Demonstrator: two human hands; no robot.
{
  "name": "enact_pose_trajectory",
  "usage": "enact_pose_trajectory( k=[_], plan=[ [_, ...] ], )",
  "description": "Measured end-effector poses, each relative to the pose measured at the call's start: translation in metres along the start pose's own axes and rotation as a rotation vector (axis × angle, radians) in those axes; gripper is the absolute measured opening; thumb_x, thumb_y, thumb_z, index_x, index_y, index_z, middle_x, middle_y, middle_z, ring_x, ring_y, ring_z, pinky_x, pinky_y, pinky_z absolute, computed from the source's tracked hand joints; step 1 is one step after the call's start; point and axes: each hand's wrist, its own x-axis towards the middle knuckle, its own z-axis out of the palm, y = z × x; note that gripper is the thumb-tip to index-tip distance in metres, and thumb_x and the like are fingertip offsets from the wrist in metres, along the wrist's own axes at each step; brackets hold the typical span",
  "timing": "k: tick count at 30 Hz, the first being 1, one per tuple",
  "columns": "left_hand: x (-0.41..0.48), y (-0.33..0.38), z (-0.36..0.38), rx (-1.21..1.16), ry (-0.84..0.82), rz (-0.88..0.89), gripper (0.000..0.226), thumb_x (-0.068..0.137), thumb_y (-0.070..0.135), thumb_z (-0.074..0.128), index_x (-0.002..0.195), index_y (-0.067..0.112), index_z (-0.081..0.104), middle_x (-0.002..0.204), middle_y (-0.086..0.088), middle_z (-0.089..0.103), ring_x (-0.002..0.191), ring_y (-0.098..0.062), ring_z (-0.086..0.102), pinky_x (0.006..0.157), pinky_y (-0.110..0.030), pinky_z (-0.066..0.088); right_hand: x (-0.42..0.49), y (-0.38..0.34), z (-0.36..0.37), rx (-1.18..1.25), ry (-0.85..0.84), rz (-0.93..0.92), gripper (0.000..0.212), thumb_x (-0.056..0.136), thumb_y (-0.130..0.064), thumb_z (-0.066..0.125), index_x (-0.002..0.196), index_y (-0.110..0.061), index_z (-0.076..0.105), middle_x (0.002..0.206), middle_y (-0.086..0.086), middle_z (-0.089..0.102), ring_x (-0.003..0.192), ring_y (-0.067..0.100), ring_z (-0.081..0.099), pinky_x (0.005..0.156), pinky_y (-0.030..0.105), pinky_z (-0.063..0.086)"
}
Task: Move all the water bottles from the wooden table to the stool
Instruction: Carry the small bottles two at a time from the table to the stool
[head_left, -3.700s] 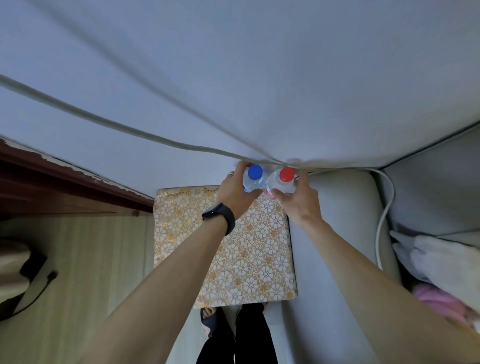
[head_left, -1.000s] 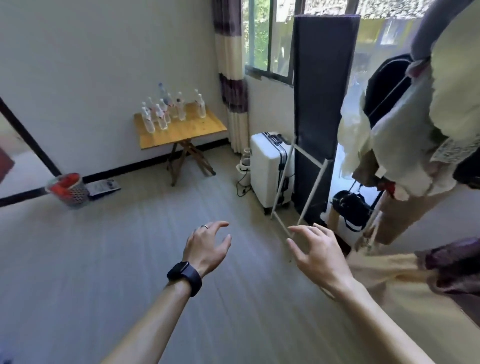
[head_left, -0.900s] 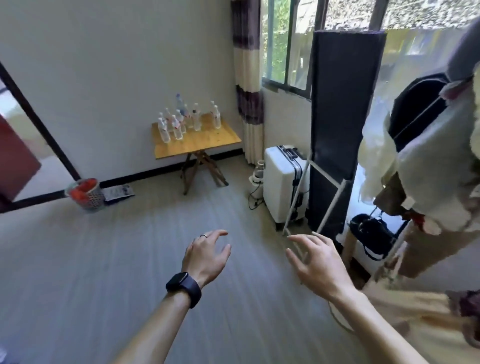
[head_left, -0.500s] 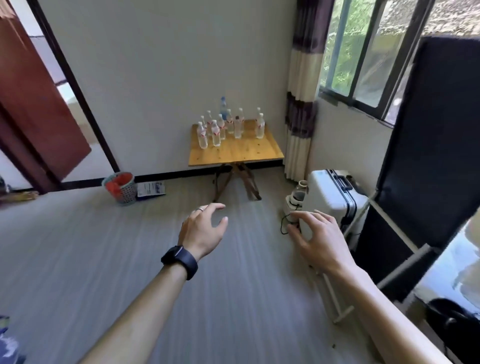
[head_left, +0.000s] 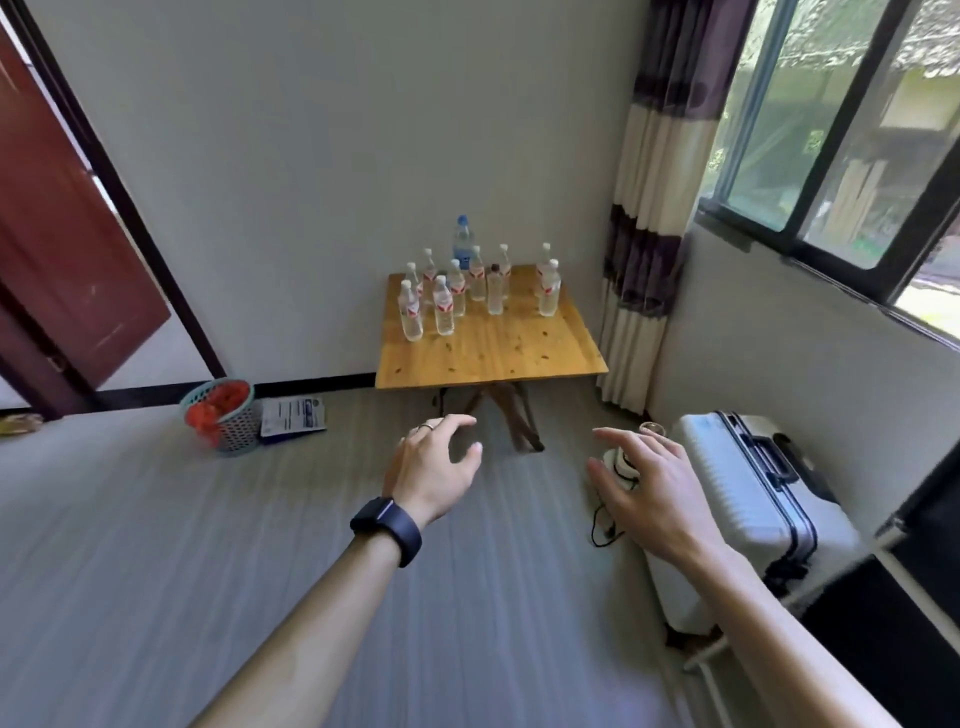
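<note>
Several clear water bottles with red labels stand on the back half of the wooden table against the far wall; a taller bottle with a blue cap rises behind them. My left hand, with a dark watch on the wrist, is stretched forward over the floor, fingers spread and empty. My right hand is held out the same way, empty. Both hands are well short of the table. The stool is out of view.
A white suitcase stands on the floor at the right, beside a dark panel on a white frame. A small basket with red contents and a booklet lie left of the table. A red door stands open at left.
I set two bottles on the patterned stool earlier, then turned to face the room. Over the last second the table has come nearer and moved to the centre; both hands stay empty.
</note>
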Motion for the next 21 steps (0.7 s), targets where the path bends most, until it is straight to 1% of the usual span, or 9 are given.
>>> enact_pose_trajectory(
  k=[3,6,9,14,18,20,21],
  plan=[
    [0.071,-0.015,0.012,0.017,0.010,-0.003,0.033,0.092,0.032,0.063,0.124,0.026,0.064,0.123,0.001,0.064,0.119,-0.021,0.054,0.099,-0.031,0.039,0.073,0.011,0.033,-0.002,0.012,-0.008,0.041,0.091,-0.046,0.062,0.130,-0.035,0.060,0.128,-0.012,0.063,0.136,0.021,0.038,0.111,0.033,0.034],
    [0.150,-0.032,0.025,0.039,0.025,-0.030,0.032,0.091,0.029,0.065,0.123,0.024,0.065,0.121,-0.001,0.066,0.117,-0.023,0.056,0.096,-0.026,0.038,0.154,0.026,0.064,0.005,-0.025,-0.015,0.043,0.092,-0.048,0.060,0.133,-0.034,0.058,0.130,-0.012,0.062,0.137,0.022,0.037,0.111,0.032,0.033],
    [0.227,-0.039,0.033,0.036,0.028,-0.054,0.032,0.092,0.029,0.064,0.123,0.025,0.064,0.124,0.000,0.065,0.120,-0.022,0.055,0.099,-0.027,0.037,0.235,0.039,0.084,-0.014,-0.045,-0.037,0.043,0.093,-0.051,0.056,0.133,-0.035,0.057,0.131,-0.012,0.062,0.138,0.023,0.038,0.111,0.033,0.034],
    [0.344,-0.054,0.045,0.033,0.035,-0.068,0.032,0.093,0.034,0.063,0.125,0.028,0.062,0.127,0.002,0.064,0.120,-0.022,0.055,0.099,-0.031,0.043,0.353,0.051,0.110,-0.004,-0.072,-0.023,0.043,0.092,-0.054,0.055,0.133,-0.038,0.056,0.134,-0.013,0.060,0.141,0.021,0.033,0.113,0.033,0.031],
    [0.434,-0.073,0.066,0.039,0.007,-0.051,0.034,0.093,0.037,0.061,0.126,0.030,0.060,0.129,0.004,0.064,0.120,-0.020,0.056,0.092,-0.027,0.043,0.428,0.068,0.140,0.010,-0.084,0.012,0.043,0.093,-0.053,0.056,0.133,-0.038,0.056,0.133,-0.012,0.060,0.140,0.021,0.032,0.112,0.032,0.032],
    [0.482,-0.085,0.078,0.042,-0.016,-0.040,0.034,0.093,0.039,0.061,0.126,0.032,0.060,0.127,0.005,0.065,0.116,-0.019,0.059,0.089,-0.027,0.047,0.467,0.078,0.157,0.002,-0.095,0.034,0.044,0.093,-0.054,0.056,0.134,-0.038,0.055,0.134,-0.012,0.060,0.140,0.020,0.032,0.111,0.032,0.032],
    [0.507,-0.091,0.084,0.040,-0.029,-0.030,0.034,0.093,0.040,0.060,0.126,0.033,0.060,0.126,0.006,0.066,0.115,-0.018,0.060,0.090,-0.029,0.049,0.486,0.083,0.166,-0.004,-0.095,0.042,0.044,0.093,-0.054,0.056,0.134,-0.037,0.055,0.135,-0.012,0.060,0.140,0.020,0.032,0.111,0.033,0.032]
  ],
)
